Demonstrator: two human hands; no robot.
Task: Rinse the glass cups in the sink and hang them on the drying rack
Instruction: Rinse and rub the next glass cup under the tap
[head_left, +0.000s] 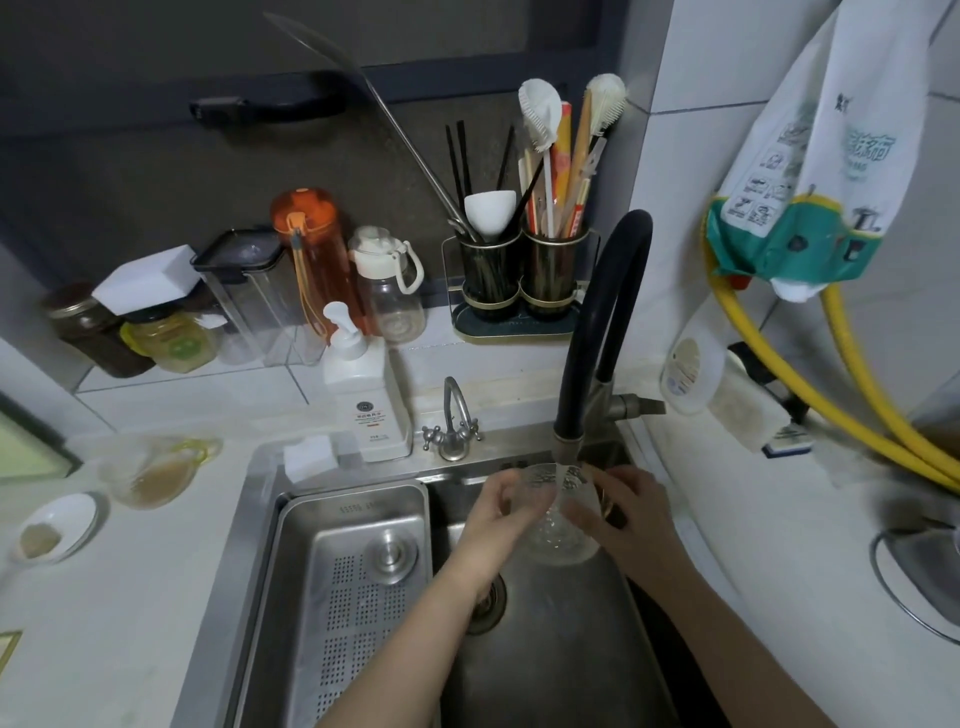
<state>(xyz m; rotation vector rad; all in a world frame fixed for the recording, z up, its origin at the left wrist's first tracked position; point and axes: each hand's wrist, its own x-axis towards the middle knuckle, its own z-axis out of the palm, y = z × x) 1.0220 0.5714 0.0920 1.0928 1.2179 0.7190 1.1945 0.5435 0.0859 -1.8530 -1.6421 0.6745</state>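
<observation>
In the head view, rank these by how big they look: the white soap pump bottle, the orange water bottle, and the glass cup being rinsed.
1. white soap pump bottle
2. orange water bottle
3. glass cup
The two bottles look close in size, and the orange one stands farther back, so that order is unsure.

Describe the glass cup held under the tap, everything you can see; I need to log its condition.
The glass cup is clear, seemingly textured glass, wider at its rounded base than at its rim. It is held over the sink basin, its mouth tilted up toward the spout of the black tap directly above. The left hand grips its left side and the right hand its right side. Whether water is running is hard to tell. No chips or cracks show.
</observation>
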